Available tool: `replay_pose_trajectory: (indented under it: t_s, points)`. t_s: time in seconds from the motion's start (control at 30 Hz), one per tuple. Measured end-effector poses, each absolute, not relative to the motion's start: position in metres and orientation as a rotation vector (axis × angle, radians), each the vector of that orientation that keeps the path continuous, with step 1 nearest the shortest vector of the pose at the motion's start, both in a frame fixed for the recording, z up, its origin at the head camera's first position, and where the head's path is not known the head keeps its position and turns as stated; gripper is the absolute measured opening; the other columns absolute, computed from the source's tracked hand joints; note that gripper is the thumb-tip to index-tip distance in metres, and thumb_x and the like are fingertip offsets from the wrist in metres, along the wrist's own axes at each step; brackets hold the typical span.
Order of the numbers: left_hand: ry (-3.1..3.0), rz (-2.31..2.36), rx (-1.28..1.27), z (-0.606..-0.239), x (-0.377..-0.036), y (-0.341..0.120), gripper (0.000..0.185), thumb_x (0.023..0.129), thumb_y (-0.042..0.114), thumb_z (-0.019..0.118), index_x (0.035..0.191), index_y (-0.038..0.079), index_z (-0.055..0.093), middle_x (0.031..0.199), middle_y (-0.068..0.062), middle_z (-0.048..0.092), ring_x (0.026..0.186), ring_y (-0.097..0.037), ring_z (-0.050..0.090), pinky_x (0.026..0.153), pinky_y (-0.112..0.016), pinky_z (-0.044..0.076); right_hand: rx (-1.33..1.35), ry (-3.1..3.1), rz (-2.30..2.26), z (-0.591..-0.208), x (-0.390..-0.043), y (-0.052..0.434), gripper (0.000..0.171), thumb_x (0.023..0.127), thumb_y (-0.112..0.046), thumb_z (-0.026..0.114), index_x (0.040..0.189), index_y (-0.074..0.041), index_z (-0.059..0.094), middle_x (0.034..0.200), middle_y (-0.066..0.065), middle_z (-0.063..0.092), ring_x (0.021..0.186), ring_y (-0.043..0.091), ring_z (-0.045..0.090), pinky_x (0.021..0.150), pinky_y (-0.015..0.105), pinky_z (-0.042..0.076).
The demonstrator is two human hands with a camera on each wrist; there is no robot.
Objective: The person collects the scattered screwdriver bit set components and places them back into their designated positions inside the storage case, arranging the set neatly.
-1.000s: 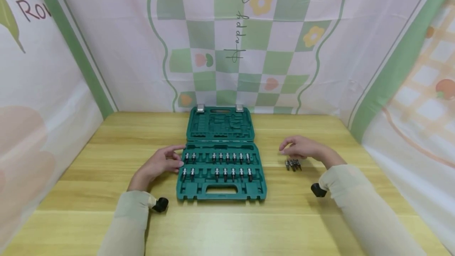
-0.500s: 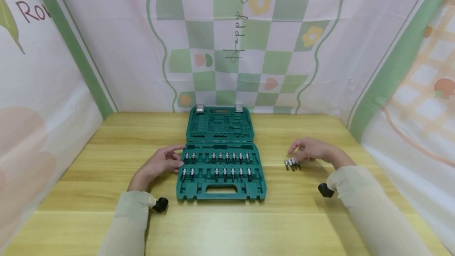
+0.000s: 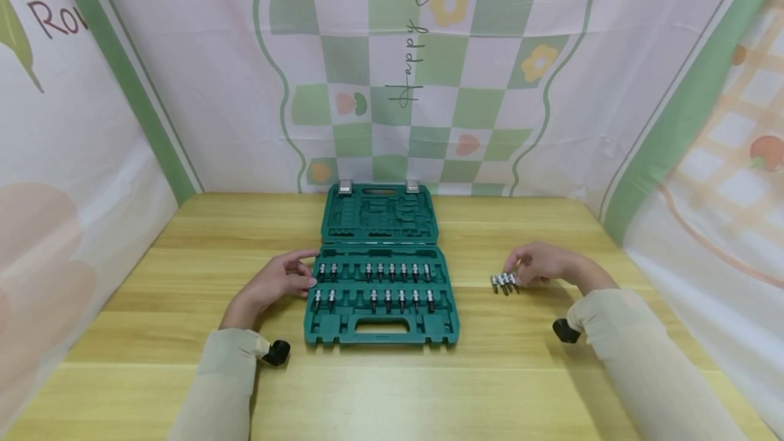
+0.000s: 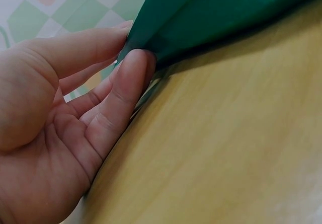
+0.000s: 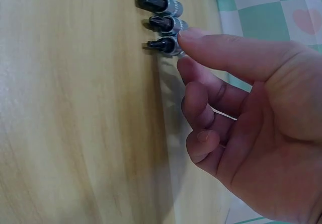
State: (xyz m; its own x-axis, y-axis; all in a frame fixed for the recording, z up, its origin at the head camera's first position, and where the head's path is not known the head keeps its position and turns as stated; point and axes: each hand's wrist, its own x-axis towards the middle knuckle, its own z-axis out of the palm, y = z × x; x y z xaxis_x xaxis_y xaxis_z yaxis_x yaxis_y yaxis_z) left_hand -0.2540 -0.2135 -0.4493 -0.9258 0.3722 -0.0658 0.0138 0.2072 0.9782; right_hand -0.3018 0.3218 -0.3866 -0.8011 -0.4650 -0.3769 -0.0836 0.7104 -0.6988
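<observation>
An open green tool case lies on the table, its two rows filled with several bit sockets. My left hand rests against the case's left edge, index finger and thumb at the side wall. To the right, several loose bit sockets lie side by side, black tips toward me. Over the right end of that row my right hand has its thumb and index finger around the end bit socket; the thumb tip overlaps its chrome end. The other right fingers curl loosely.
The case's lid leans back behind the tray, with two silver latches at its top. A wooden table carries everything. Printed cloth hangs at the back and both sides.
My right hand has moved right and slightly nearer, from above the left of the loose bit sockets to their right end. My left hand and the case have stayed put.
</observation>
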Motion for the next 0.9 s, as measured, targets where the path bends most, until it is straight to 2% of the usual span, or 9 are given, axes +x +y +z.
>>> replay_pose_trajectory:
  t_s: [0.37, 0.6, 0.9]
  points:
    - [2.207, 1.774, 0.336, -0.447, -0.253, -0.212, 0.062, 0.092, 0.004, 0.066, 0.148, 0.011, 0.041, 0.103, -0.018, 0.054, 0.085, -0.029, 0.062, 0.077, -0.040, 0.057, -0.398, 2.455, -0.948, -0.395, -0.303, 0.320, 0.022, 0.084, -0.003, 0.070, 0.103, 0.004, 0.062, 0.072, 0.005, 0.059, 0.058, 0.012, 0.045, 0.048, 0.022, 0.036]
    - [2.215, 1.769, 0.330, -0.446, -0.253, -0.211, 0.062, 0.092, 0.005, 0.066, 0.148, 0.010, 0.041, 0.104, -0.018, 0.054, 0.086, -0.029, 0.062, 0.077, -0.039, 0.057, -0.406, 2.610, -0.907, -0.400, -0.304, 0.319, 0.026, 0.085, -0.011, 0.073, 0.103, 0.006, 0.064, 0.082, 0.006, 0.065, 0.074, 0.019, 0.058, 0.068, 0.034, 0.048]
    - [2.213, 1.765, 0.361, -0.448, -0.252, -0.213, 0.062, 0.092, 0.004, 0.065, 0.148, 0.006, 0.039, 0.103, -0.019, 0.053, 0.085, -0.028, 0.062, 0.077, -0.038, 0.057, -0.386, 2.769, -0.822, -0.403, -0.305, 0.317, 0.025, 0.084, -0.013, 0.074, 0.100, 0.004, 0.067, 0.089, 0.008, 0.065, 0.081, 0.022, 0.057, 0.072, 0.035, 0.048]
